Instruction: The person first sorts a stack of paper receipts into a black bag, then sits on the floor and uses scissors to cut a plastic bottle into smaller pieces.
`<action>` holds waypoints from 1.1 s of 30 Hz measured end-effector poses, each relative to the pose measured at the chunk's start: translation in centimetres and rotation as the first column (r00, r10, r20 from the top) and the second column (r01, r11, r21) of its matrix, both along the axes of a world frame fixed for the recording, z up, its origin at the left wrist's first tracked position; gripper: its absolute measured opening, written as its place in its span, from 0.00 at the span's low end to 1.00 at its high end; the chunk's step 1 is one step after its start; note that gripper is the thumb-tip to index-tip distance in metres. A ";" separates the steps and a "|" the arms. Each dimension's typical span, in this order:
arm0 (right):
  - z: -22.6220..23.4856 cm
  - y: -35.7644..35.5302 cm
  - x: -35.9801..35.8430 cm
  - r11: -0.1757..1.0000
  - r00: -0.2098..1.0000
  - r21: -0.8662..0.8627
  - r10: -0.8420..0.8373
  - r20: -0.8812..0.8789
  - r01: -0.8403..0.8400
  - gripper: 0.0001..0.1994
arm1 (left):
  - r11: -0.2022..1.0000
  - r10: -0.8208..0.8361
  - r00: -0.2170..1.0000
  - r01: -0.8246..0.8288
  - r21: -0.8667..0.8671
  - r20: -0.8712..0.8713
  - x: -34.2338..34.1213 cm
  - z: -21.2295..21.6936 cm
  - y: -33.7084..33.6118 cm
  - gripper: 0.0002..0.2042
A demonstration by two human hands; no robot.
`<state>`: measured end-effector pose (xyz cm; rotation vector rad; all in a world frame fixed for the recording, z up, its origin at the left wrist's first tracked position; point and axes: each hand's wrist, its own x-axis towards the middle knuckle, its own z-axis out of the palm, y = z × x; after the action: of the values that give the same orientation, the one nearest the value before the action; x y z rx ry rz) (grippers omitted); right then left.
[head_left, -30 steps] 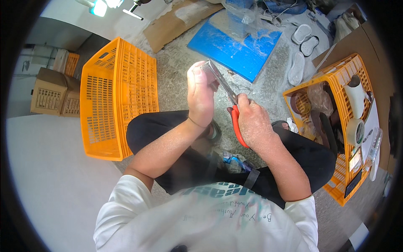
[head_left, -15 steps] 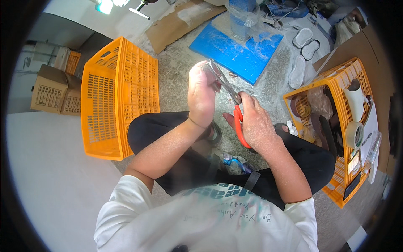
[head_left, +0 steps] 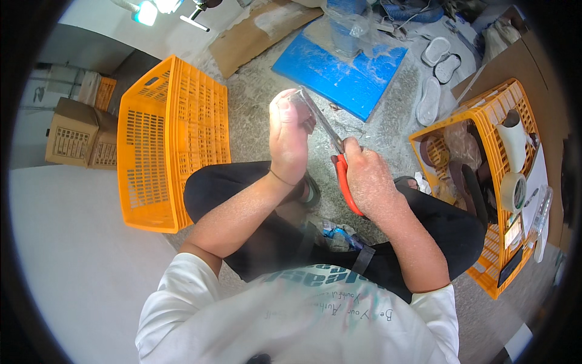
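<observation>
My right hand (head_left: 371, 181) grips a pair of scissors (head_left: 343, 176) by the red handles. The metal blades lie almost together and slant up to the left. Their tips meet the fingertips of my left hand (head_left: 287, 139), which is raised with its fingers bent and pinched. Whatever my left hand holds is too small and overexposed to make out. Pale dust coats both forearms and the back of my right hand.
A tall orange crate (head_left: 172, 145) stands at my left. Another orange crate (head_left: 479, 115) at my right holds discs and bags, with a tape roll (head_left: 513, 193) at its side. Ahead are a dusty blue board (head_left: 339, 70), cardboard (head_left: 260, 36) and white shoe-sole shapes (head_left: 428, 100).
The scissor blades were parted and have come together. The red handles have also drawn together in my right hand. My left hand has hardly moved.
</observation>
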<state>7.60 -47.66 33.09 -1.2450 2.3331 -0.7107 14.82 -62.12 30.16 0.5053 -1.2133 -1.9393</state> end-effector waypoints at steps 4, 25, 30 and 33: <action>-0.1 0.3 -0.2 1.000 0.995 -0.009 0.004 0.103 -0.003 0.12 | 0.999 -0.021 1.000 0.021 -0.043 0.004 0.1 0.0 -0.2 0.17; -0.5 0.9 -0.2 0.993 0.999 -0.121 -0.018 -0.029 0.015 0.20 | 0.994 -0.073 0.993 0.080 0.074 -0.091 0.7 0.9 -1.4 0.20; 0.0 0.9 0.1 0.998 0.999 -0.054 -0.023 -0.039 0.021 0.18 | 1.000 -0.014 0.997 0.014 0.012 -0.070 0.5 0.8 -0.9 0.20; 0.2 0.8 0.1 1.000 0.998 -0.019 -0.005 -0.056 0.004 0.17 | 0.988 -0.001 1.000 -0.002 -0.152 -0.022 0.6 1.0 -0.7 0.19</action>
<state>7.71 -46.82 33.33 -1.2846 2.3800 -0.7096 15.41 -62.83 31.19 0.4035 -1.3340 -1.8297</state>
